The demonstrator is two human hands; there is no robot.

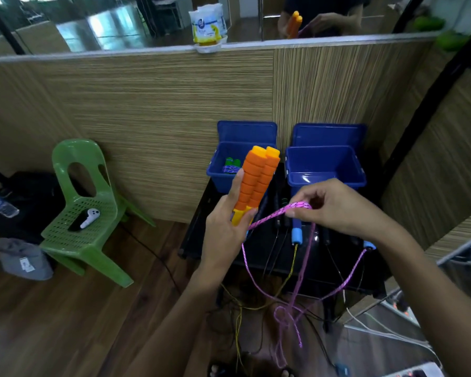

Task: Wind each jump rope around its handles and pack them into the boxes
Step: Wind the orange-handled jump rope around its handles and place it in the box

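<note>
The left hand (225, 229) grips paired ribbed orange foam handles (257, 180); the right hand (337, 206) pinches their pink braided rope (278, 213). Behind them, two open blue plastic boxes (324, 170) sit on a black table (272, 248). The left box seemingly holds a green-handled rope (231, 165).

Two boxes (325, 170) side by side behind handles (259, 180), chair (85, 213) left.

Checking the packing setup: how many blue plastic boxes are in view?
2. The left blue plastic box holds a wound green-handled rope; the right blue plastic box beside it looks empty. Both stand against the wooden partition.
</note>
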